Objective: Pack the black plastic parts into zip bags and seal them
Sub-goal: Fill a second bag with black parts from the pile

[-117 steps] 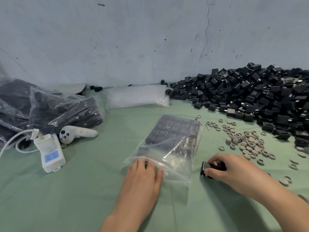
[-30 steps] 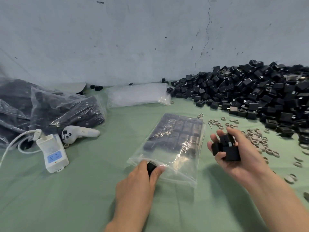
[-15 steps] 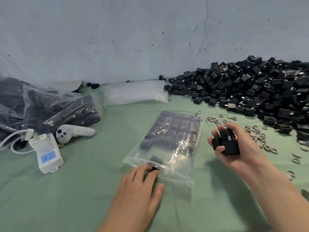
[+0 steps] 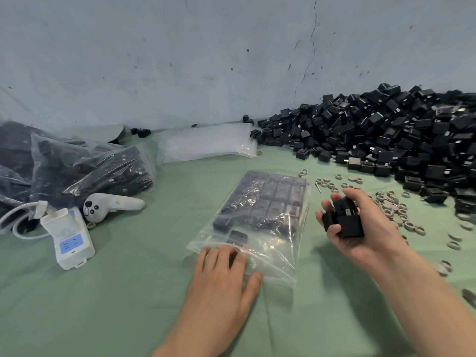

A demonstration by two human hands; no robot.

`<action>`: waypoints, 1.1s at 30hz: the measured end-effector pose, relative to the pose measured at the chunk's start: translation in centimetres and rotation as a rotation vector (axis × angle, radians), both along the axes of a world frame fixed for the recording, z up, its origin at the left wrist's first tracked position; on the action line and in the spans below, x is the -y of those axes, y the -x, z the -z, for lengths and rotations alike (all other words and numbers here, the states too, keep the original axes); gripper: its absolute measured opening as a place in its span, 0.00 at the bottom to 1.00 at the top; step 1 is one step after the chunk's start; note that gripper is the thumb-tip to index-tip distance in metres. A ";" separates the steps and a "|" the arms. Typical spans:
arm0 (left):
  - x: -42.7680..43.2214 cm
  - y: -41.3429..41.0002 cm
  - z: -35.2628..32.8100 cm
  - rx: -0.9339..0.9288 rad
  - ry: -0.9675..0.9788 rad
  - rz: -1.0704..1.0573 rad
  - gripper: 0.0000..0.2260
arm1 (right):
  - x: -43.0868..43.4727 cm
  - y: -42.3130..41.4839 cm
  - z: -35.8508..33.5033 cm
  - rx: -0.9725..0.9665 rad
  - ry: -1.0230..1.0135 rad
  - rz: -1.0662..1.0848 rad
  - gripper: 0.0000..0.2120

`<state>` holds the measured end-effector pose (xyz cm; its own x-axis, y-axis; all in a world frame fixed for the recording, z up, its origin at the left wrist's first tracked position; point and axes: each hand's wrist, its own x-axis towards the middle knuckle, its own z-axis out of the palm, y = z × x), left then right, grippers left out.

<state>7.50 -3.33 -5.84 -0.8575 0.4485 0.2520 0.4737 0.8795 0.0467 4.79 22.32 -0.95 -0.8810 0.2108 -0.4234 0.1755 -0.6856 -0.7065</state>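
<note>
Nearest, at six o'clock, the person's left hand (image 4: pixel 221 276) lies flat, fingers straight and thumb spread, pressing on the mouth end of a clear zip bag (image 4: pixel 260 217) on the green table (image 4: pixel 116 292). At four o'clock the right hand (image 4: pixel 360 228) is raised, fingers curled round a handful of black parts (image 4: pixel 346 222).

The bag stretches away toward twelve o'clock. Black parts lie inside it in neat rows, filling the far end, and one loose part (image 4: pixel 238 237) sits just inside the mouth, close to the left fingertips. The mouth looks unsealed, though the plastic glare makes this uncertain. On this showing the bag is mostly packed: a last row, probably the handful, has to go in before sealing.

Farther out, at two o'clock, small grey rings (image 4: pixel 391 210) are scattered. Beyond them a large pile of loose parts (image 4: pixel 386 143) against the wall (image 4: pixel 180 60) shows much work left. At ten o'clock lie filled bags (image 4: pixel 85 171), with a white controller (image 4: pixel 110 203) and white device (image 4: pixel 70 238) before them. At twelve o'clock lies a stack of empty bags (image 4: pixel 206 143).
</note>
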 end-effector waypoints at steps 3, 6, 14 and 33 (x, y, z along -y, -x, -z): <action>-0.2 0.2 0.1 0.069 0.063 -0.019 0.29 | -0.1 0.0 0.2 -0.004 0.001 -0.003 0.10; -0.2 0.1 0.0 0.088 0.074 0.002 0.31 | -0.1 -0.1 0.3 -0.010 0.003 -0.007 0.10; -0.2 0.3 -0.5 0.117 0.020 0.059 0.34 | -0.2 -0.3 0.1 -0.001 -0.011 0.006 0.10; -1.0 1.7 0.1 0.083 -0.142 -0.046 0.25 | 0.4 -0.7 0.1 -0.027 -0.062 0.018 0.09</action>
